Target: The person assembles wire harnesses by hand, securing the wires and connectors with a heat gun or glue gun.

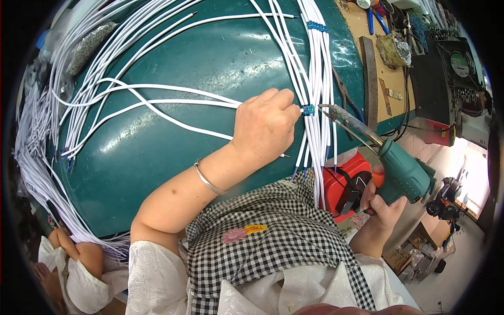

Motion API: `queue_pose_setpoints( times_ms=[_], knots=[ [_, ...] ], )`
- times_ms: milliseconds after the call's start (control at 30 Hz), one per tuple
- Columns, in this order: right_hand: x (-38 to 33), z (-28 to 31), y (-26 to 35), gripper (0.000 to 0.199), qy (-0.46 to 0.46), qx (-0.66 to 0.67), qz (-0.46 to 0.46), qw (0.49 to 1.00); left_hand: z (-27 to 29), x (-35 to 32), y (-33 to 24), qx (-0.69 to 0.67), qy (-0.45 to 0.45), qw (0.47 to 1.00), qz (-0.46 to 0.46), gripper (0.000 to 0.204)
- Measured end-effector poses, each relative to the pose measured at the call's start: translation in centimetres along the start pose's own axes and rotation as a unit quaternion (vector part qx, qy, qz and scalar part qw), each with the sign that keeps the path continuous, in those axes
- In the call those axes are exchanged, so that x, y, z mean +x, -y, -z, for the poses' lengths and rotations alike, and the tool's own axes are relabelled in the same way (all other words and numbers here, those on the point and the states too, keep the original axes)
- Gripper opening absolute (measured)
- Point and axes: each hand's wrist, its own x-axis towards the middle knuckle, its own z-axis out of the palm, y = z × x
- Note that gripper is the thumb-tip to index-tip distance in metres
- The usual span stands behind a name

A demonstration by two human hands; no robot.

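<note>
Left hand (pixel 265 126) is closing its fingers on white insulated cables (pixel 194 103) coming in from the left; can't tell exactly how many it's pinching. Their end is sitting at small blue-green joints (pixel 308 110) on an upright bundle of white cables (pixel 315 68), right of centre on the dark green tabletop (pixel 184 173).

Right hand (pixel 383 202) is wrapping round the handle of a green pistol-shaped soldering gun (pixel 403 170); its metal tip is pointing left, just beside the joints. Contact: can't tell.

Clutter: dark-jawed pliers (pixel 341 86) are lying right of the bundle, close behind the tip. Grey metal bar (pixel 369 79) is standing farther right, by a tan wooden board (pixel 387 60). Red box (pixel 336 194) is sitting below the gun, black item on it. Loose cable is running under the left wrist. Big white cable pile (pixel 34 131) is crowding the left edge; another person (pixel 86 283) is sitting lower left.
</note>
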Motion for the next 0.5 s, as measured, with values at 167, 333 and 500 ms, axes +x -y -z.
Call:
queue_pose_setpoints(
  times_ms=[167, 333, 500],
  knots=[
    [0.1, -0.2, 0.1, 0.072, -0.003, 0.003, 0.004, 1.000, 0.9, 0.0, -0.5, 0.051, 0.039, 0.998, -0.004, 0.012],
    [-0.1, 0.3, -0.2, 0.072, -0.020, 0.016, 0.016, 1.000, 4.2, 0.5, -1.5, 0.014, 0.083, 0.996, -0.016, 0.013],
    [0.0, 1.4, -1.8, 0.073, -0.002, 0.072, 0.049, 0.996, 6.8, -0.6, -1.8, -0.011, 0.285, 0.959, -0.002, 0.016]
  ],
)
